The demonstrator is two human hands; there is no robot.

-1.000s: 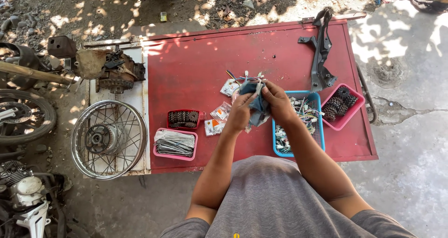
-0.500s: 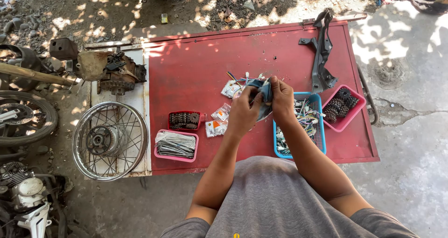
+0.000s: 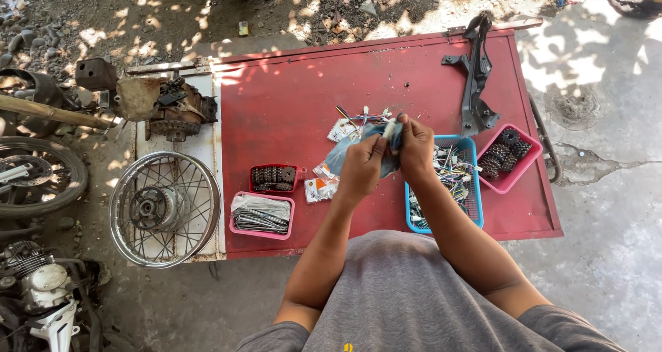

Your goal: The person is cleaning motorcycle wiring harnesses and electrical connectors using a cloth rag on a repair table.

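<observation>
Above the red metal table (image 3: 289, 97), my left hand (image 3: 360, 167) and my right hand (image 3: 416, 148) are pressed together around a blue-grey cloth (image 3: 339, 157). A small white connector piece (image 3: 389, 128) with coloured wires sticks up between my fingers. A bundle of coloured wires (image 3: 358, 116) fans out just beyond my hands. Under my right forearm stands a blue basket (image 3: 473, 186) holding more wire harnesses. Small printed packets (image 3: 318, 188) lie on the table below my left hand.
A pink basket of dark sprockets (image 3: 507, 155) stands at the right, a pink tray of spokes (image 3: 261, 215) and a red tray of chain parts (image 3: 274, 178) at the left. A black bracket (image 3: 476, 83) lies at the far right. A spoked wheel (image 3: 164, 208) and an engine part (image 3: 172, 107) rest on the white slab.
My hands have closed tighter together around the cloth and the connector and shifted slightly towards me. Nothing else on the table has moved.
</observation>
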